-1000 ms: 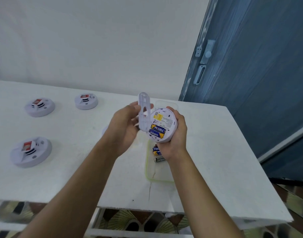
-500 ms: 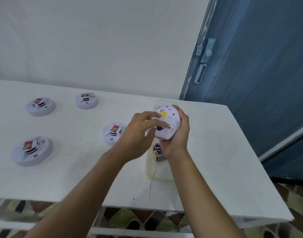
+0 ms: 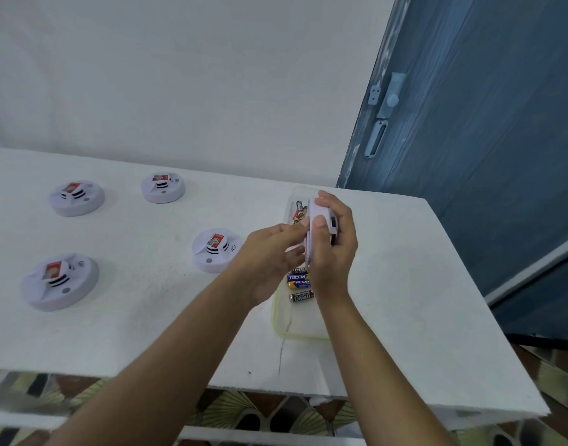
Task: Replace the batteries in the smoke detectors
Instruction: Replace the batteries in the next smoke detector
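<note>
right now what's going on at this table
A person holds a white smoke detector on edge in the right hand, above a clear tray of loose batteries. The left hand fingers touch its near face. Four other detectors rest on the white table to the left.

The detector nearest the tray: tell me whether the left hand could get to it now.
Probably not yet: the left hand is busy on the held detector. The nearest detector lies just beside it, nothing between.
</note>
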Action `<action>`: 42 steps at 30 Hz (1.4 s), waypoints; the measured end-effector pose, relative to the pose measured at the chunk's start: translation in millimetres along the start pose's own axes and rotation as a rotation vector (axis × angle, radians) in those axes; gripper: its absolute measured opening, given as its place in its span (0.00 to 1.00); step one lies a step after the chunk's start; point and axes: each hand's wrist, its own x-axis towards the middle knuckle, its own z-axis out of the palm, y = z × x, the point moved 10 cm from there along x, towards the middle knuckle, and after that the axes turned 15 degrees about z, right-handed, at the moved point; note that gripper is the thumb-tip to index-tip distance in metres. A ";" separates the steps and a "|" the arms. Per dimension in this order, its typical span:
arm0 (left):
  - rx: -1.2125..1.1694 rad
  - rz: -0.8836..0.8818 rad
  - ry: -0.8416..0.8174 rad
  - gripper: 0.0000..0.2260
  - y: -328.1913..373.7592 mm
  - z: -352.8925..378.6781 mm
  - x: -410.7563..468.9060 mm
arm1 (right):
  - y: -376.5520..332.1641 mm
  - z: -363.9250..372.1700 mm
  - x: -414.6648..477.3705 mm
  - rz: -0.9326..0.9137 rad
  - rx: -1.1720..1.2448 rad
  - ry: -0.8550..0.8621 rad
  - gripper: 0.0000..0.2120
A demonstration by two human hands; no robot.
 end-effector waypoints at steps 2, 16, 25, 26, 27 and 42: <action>-0.095 -0.033 0.053 0.15 -1.6 -3.6 1.8 | -3.9 1.3 0.6 -0.057 -0.035 -0.030 0.10; -0.170 -0.289 0.044 0.22 -26.3 -5.9 -12.3 | -6.2 1.0 1.7 -0.117 -0.041 -0.047 0.10; 0.029 -0.075 0.026 0.24 -9.4 -21.1 -2.2 | 33.8 -13.0 17.6 0.320 0.413 0.022 0.09; 0.079 0.019 0.061 0.28 0.6 -25.8 1.9 | 40.6 -10.3 17.4 0.403 0.493 0.014 0.09; 0.134 0.116 0.089 0.30 11.4 -29.4 4.8 | 46.5 -7.6 16.1 0.473 0.552 0.005 0.09; 0.902 0.533 -0.047 0.22 51.3 3.2 2.6 | 53.0 15.2 10.0 0.642 0.674 -0.121 0.10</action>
